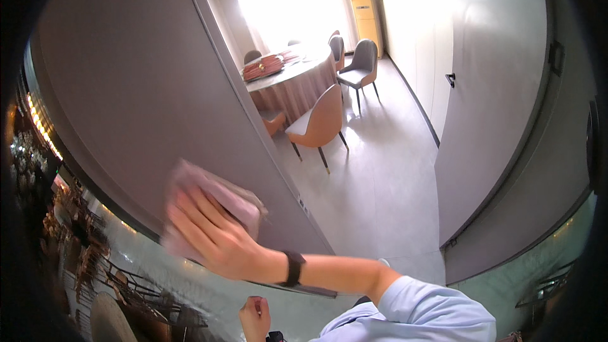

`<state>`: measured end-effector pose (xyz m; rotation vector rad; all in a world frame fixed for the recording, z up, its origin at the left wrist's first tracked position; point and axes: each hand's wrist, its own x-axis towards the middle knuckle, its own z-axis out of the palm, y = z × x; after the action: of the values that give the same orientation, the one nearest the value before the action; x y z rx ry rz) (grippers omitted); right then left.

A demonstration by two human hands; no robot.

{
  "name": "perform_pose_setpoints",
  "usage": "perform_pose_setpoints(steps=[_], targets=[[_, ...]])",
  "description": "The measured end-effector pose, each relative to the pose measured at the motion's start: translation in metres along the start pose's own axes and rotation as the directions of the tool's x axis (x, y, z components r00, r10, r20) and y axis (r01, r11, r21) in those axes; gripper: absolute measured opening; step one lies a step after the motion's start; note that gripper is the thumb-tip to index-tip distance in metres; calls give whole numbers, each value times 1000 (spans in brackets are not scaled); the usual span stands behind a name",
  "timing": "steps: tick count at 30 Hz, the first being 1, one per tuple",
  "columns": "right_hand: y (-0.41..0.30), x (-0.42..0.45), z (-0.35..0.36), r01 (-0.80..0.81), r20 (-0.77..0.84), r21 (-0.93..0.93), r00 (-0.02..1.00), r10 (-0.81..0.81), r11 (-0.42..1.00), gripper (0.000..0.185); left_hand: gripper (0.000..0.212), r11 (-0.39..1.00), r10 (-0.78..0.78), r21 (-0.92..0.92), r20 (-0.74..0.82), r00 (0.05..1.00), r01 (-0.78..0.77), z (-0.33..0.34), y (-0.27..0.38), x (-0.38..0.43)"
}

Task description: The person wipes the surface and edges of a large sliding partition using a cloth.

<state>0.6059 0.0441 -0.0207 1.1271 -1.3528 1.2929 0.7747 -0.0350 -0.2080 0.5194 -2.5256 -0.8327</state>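
Note:
My right hand (216,240), with a dark band at the wrist, lies spread over a folded pinkish cloth (237,199) and holds it flat against a grey door panel (137,99). Hand and cloth are somewhat blurred. Low in the picture, my left hand (255,316) is loosely curled in a fist, apart from the panel, and nothing shows in it.
Beyond the doorway stand a round table with a draped cloth (308,90), an orange-backed chair (323,118) and more chairs. An opened grey door (494,104) with a black handle (451,80) is at the right. Furniture (111,318) stands at lower left.

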Motion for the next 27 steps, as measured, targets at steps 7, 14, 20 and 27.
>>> perform_pose_setpoints(steps=[7, 14, 20, 27], targets=[[-12, 106, 9, 136, -175, 92, 977, -119, 986, 57, 19, 995, -23, -102, -3, 1000, 22, 3, 8, 0], [-11, 32, 4, 27, -143, 119, 990, -9, 992, 53, 17, 999, -30, -45, -13, 999, 29, 5, 13, -3], [12, -122, -4, -7, 80, 40, 997, 3, 999, 44, 16, 999, -24, -27, 9, 1000, 25, -1, 6, -1], [26, -249, -20, -190, 241, -89, 948, 206, 978, 49, 15, 998, -41, -46, 11, 999, 41, 0, 4, 1]])
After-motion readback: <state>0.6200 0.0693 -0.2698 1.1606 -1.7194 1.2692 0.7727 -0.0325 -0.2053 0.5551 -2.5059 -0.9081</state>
